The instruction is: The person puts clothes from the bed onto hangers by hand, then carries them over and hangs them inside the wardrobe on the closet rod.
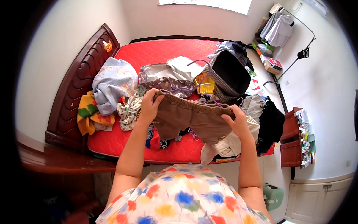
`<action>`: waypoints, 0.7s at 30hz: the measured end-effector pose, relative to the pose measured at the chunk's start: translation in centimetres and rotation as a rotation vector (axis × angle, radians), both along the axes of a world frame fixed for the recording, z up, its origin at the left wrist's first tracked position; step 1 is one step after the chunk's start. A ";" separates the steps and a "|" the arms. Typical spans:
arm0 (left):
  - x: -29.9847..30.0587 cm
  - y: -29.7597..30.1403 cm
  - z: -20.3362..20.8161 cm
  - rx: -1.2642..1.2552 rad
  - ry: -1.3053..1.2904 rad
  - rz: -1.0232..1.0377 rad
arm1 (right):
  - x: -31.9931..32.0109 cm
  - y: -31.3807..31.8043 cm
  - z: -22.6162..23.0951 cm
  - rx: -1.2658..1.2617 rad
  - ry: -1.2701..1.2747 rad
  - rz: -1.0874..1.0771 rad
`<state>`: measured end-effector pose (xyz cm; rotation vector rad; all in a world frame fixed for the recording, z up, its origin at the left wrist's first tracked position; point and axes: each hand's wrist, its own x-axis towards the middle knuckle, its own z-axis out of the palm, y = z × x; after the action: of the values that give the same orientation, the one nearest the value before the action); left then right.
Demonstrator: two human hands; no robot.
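Brown shorts (190, 115) with a gathered elastic waistband are stretched between my hands above the bed. My left hand (150, 106) pinches the left end of the waistband. At the other end, my right hand (237, 120) grips it with the thumb on top. A thin purple clothes hanger (198, 86) shows at the waistband, its arms reaching toward both ends and its hook pointing away from me. Whether its tips sit inside the waistband is hidden. Beige clothing (227, 145) lies below my right hand, and a patterned white cloth (129, 112) lies left of my left hand.
The red mattress (108, 138) carries a light blue quilt (113, 80), a yellow cloth (87, 115), a grey patterned bag (167, 74), a yellow basket (205, 84), a checked storage box (233, 72) and black clothes (271, 121). A dark wooden headboard (80, 82) stands left; a clothes rack (298, 61) stands far right.
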<state>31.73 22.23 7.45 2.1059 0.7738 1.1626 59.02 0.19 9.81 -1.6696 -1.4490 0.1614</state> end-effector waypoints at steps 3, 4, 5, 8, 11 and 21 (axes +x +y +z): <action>-1.1 0.8 -1.9 -0.273 -0.117 -0.067 | 0.0 -1.8 -1.6 -0.044 -0.013 -0.030; -1.2 0.8 -2.2 -0.284 -0.118 -0.086 | -0.4 -2.4 -1.8 -0.007 0.101 -0.025; -1.1 0.9 -2.7 -0.289 -0.110 -0.152 | -1.2 -3.4 -1.8 0.011 0.116 -0.102; -0.3 0.9 -5.5 -0.511 -0.266 -0.334 | -1.9 -5.8 -2.1 0.033 0.095 -0.247; 0.9 -0.9 -9.5 -0.796 -0.206 -0.468 | -1.5 -9.3 -2.0 0.048 0.206 -0.367; 8.5 -12.0 -20.6 -0.941 0.454 -0.563 | 3.6 -18.0 -2.7 -0.187 0.175 -0.691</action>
<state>40.18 10.26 -13.15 1.5756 0.6582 -0.0361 62.65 -17.85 7.11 -2.1526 -0.6847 0.0532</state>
